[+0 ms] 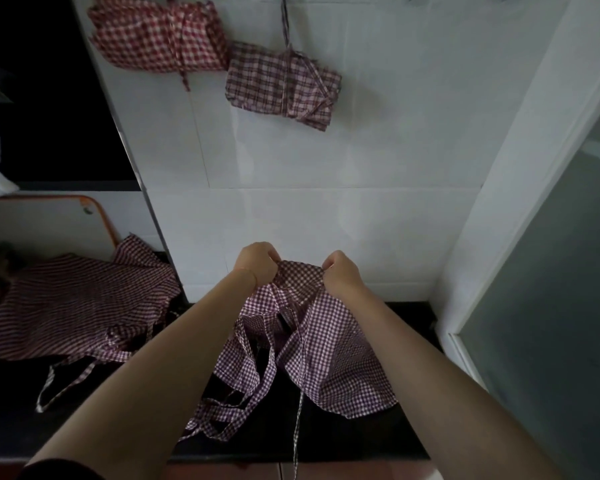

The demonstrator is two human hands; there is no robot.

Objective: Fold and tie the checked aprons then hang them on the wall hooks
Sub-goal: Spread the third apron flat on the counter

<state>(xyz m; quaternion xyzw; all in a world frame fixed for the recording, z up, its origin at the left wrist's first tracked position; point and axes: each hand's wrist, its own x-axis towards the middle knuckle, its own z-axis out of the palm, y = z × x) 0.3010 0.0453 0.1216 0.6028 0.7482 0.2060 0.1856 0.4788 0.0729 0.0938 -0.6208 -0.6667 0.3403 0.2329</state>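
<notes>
Clearly, in the head view, you held the purple checked apron [329, 344] by its top edge, above the dark counter [406, 441] and close to the white tiled wall [343, 209]. Your left hand [257, 263] and your right hand [340, 273] each pinched the cloth with curled fingers, near each other. The rest of the apron hung down, and its long straps [243, 410] lay loose on the counter, one thin end hanging over the front edge. These straps could have tangled or been caught inside the fold, I think. Another apron [73, 306] lay unfolded on the left, waiting. Two tied bundles, a red one [156, 32] and a purple plaid one [281, 81], already hung on the wall.
</notes>
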